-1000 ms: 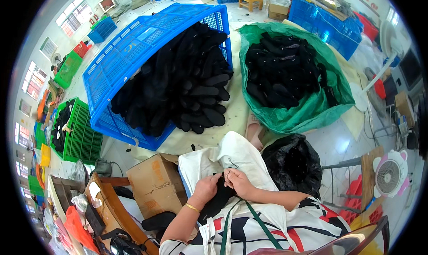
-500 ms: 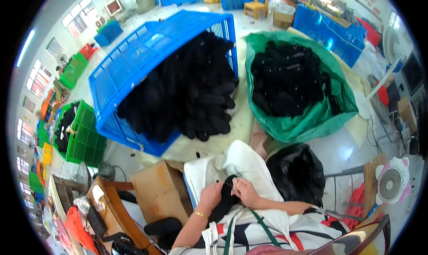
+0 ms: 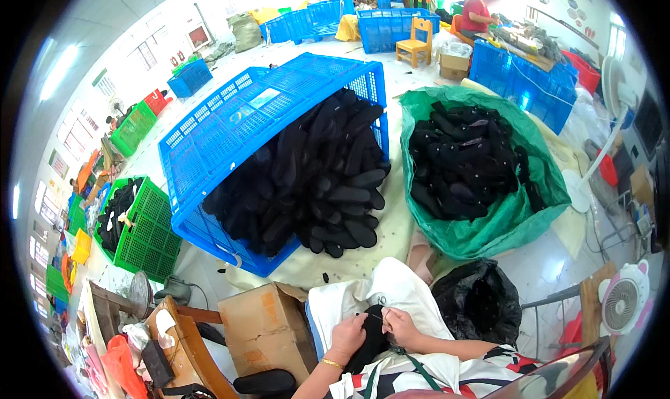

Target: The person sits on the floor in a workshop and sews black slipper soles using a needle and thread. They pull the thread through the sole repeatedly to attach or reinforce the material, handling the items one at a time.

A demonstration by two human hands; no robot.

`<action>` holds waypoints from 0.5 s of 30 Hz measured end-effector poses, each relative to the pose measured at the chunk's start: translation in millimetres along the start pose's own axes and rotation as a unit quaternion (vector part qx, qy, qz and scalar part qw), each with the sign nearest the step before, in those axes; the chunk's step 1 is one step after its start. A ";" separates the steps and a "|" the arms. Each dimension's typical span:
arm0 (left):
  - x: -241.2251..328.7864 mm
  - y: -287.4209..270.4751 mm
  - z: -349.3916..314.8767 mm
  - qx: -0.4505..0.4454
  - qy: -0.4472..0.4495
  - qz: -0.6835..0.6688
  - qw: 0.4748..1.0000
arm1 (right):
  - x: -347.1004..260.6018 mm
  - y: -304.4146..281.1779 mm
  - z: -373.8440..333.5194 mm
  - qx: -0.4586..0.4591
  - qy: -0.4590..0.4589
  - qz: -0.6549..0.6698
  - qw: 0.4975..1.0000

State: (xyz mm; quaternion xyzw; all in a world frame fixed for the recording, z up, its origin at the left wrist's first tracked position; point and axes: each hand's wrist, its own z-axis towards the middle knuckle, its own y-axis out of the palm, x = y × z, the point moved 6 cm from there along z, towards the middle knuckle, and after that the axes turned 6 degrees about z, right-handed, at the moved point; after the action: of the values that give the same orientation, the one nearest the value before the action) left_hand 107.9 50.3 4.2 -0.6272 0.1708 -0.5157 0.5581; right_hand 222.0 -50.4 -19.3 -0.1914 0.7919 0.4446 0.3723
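Note:
A black sock (image 3: 368, 350) lies over my lap, its upper end between my two hands. My left hand (image 3: 349, 335) is closed, thumb and fingers pinched at the sock's left edge. On the other side my right hand (image 3: 399, 326) is closed at the sock's upper right edge. Something thin seems to run between the fingertips, too small to make out. White cloth (image 3: 401, 287) covers my lap under the sock. Ahead, a tipped blue crate (image 3: 230, 130) spills a heap of black socks (image 3: 314, 183). To its right, an open green sack (image 3: 481, 242) holds more black socks (image 3: 464, 155).
A cardboard box (image 3: 269, 329) stands at my left beside a wooden bench (image 3: 188, 343). A black plastic bag (image 3: 481, 301) sits at my right, near a small fan (image 3: 621, 298). Farther off are a green crate (image 3: 150, 231), a yellow chair (image 3: 417, 43) and a person in red (image 3: 478, 14).
The view has tilted upward, so everything sits lower in it. My fingertips have drawn slightly apart at the sock's upper end. More of the person at the back shows.

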 end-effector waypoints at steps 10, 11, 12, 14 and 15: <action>-2.6 2.3 -1.8 0.014 -0.010 0.006 1.000 | 1.7 2.4 -2.3 -0.023 -0.020 -0.118 0.993; -3.4 3.1 0.4 0.011 -0.014 0.003 1.000 | -1.5 5.0 -2.7 -0.027 -0.027 -0.128 0.991; -4.2 2.9 0.3 0.008 -0.020 0.002 1.000 | -1.0 4.3 -2.0 -0.025 -0.023 -0.136 0.990; -4.3 3.3 -2.9 0.005 -0.016 0.005 1.000 | 0.6 2.0 -0.2 -0.023 -0.016 -0.151 0.988; -3.9 4.5 -4.2 0.005 -0.015 0.006 1.000 | -1.6 2.6 -0.5 -0.017 -0.011 -0.144 0.989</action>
State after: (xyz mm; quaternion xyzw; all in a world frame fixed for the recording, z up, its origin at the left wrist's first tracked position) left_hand 104.4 49.7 -2.2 -0.6311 0.1634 -0.5040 0.5666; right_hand 221.2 -49.4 -16.4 -0.3047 0.7444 0.4022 0.4374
